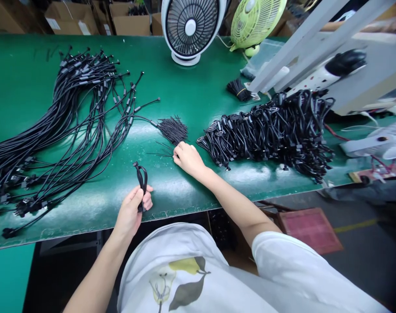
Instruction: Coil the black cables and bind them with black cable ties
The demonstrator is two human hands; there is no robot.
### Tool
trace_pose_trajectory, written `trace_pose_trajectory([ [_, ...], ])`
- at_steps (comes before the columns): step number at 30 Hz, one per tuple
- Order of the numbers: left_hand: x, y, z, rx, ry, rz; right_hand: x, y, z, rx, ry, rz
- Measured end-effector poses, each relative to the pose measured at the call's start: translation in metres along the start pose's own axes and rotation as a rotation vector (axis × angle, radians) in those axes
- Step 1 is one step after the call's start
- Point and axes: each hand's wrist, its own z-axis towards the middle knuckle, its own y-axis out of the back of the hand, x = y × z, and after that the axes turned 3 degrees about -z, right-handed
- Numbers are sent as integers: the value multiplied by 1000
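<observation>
Near the table's front edge, my left hand (134, 206) is closed around a folded black cable (141, 176), whose looped end and a small plug stick up above the fingers. Farther right, my right hand (188, 157) has its fingers pressed together at the near end of a pile of thin black twist ties (173, 129). Its fingertips are hidden, so whatever they pinch does not show. A few loose ties lie just left of that hand. Left of the ties spreads a large heap of long, loose black cables (87, 104) with plugs at their ends.
Folded black cables (266, 130) lie in a long row on the right of the green table (204, 87). Behind them is a banded bundle of black ties (239, 90). A white fan (190, 28) and a green fan (254, 21) stand at the back. Grey metal posts (298, 43) rise at right.
</observation>
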Motion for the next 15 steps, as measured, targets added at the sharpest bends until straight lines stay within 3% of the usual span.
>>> trace_pose_trajectory([
  [4,-2,-1,0,-18,-3,-6,2,7,0,-59,-31,33],
  [8,-5,-9,-1,2,24,-5,22,23,-17,-55,-84,387],
  [11,0,-14,-2,19,55,22,52,27,-40,25,153,708],
  [13,2,-10,-1,-1,33,88,67,22,-48,74,295,711],
  [15,1,-2,5,-42,-10,232,74,14,-50,64,314,615],
])
